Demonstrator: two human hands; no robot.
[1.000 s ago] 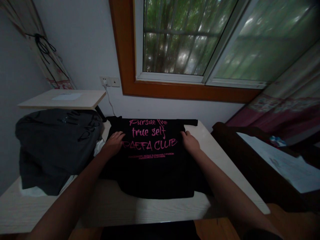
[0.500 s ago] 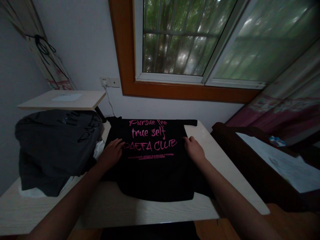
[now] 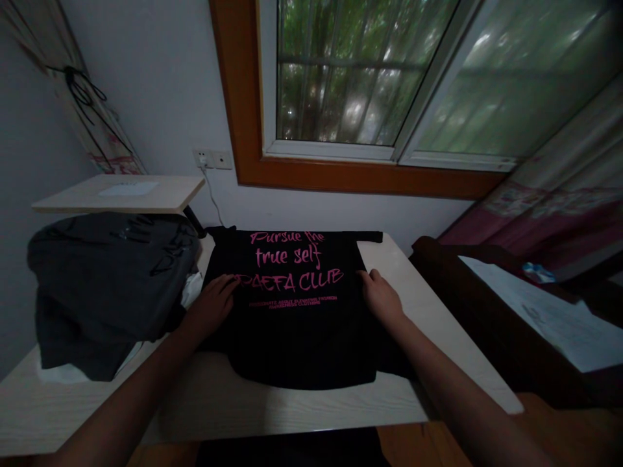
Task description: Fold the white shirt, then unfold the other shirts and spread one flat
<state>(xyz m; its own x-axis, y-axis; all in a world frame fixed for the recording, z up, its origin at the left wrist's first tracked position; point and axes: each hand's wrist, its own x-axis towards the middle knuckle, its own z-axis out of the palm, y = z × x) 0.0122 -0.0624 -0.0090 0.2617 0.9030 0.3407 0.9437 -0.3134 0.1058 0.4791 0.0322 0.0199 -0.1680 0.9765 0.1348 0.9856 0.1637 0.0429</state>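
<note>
A black shirt point(image 3: 302, 344) with pink lettering lies spread on the pale table, its printed side up. At its left side rests my left hand point(image 3: 217, 298), fingers stretched out over the cloth, the tips near the lettering. Across from it, my right hand point(image 3: 382, 297) has its thumb and fingers closed at the shirt's right edge. Black cloth also shows beneath my right forearm, and a narrow black strip sticks out at the far right corner of the shirt.
A heap of dark grey clothing point(image 3: 111, 292) sits on the table point(image 3: 448, 357) at left, below a small raised shelf point(image 3: 117, 194). A plugged-in cable point(image 3: 213, 198) hangs by the wall. At right, papers point(image 3: 540, 311) lie on a dark brown surface. A window point(image 3: 350, 78) is behind.
Both hands have shifted slightly toward me along the shirt's sides, the left one also a little leftward. The shirt lies nearly as before.
</note>
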